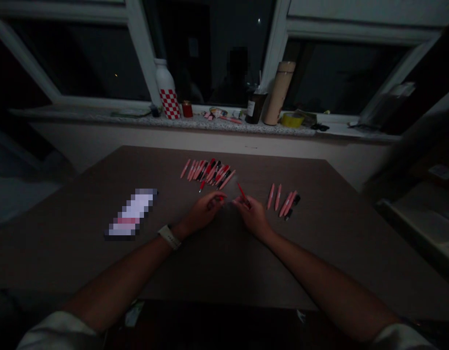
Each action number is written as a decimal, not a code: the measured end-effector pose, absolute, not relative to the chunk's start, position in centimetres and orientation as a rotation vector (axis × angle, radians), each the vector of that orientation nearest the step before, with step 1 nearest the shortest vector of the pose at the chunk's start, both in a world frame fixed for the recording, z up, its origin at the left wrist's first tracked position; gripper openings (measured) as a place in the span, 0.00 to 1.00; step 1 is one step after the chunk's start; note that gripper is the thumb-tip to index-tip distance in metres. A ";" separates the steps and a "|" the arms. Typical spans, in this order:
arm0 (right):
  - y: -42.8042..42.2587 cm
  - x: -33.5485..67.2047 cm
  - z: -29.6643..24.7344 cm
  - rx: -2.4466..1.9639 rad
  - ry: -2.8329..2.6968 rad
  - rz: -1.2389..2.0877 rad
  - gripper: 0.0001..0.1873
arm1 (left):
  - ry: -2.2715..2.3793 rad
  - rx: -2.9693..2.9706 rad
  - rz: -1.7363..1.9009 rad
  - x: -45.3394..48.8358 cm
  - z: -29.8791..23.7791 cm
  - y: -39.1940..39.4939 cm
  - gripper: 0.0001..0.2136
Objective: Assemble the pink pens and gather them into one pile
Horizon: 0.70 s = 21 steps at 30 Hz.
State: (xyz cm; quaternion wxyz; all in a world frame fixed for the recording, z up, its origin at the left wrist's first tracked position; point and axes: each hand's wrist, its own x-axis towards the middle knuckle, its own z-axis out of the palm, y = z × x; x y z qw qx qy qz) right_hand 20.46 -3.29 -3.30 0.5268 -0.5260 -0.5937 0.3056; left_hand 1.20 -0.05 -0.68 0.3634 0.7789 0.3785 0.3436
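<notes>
My left hand [206,209], with a pale band on the wrist, is closed on a small red piece [222,198], which may be a pen cap. A red pen [241,189] rises at a slant from my right hand [252,214], whose fingers are wrapped round it. The two hands are close together above the table, a narrow gap between them with a faint pale blur in it. Just beyond them lies a pile of pink, red and black pens [209,171]. Several more pink pens [277,197], with black pieces beside them, lie right of my right hand.
A blurred-out phone [133,214] lies on the brown table [195,272] at left. Behind, a granite windowsill [213,125] bears a red-checked white bottle [168,92], a red jar [187,109], a dark drink cup [254,107], a beige flask [278,95] and yellow tape [292,119].
</notes>
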 end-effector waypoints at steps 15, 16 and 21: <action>-4.0 19.9 -2.5 -1.194 -1.435 0.897 0.15 | 0.949 2.178 0.858 1.4 -0.2 -0.4 0.10; -4.0 19.9 -2.5 -1.203 -1.437 0.899 0.16 | 0.943 2.182 0.853 1.4 -0.2 -0.4 0.10; -4.1 19.9 -2.5 -1.191 -1.459 0.909 0.16 | 0.928 2.158 0.840 1.4 -0.3 -0.5 0.10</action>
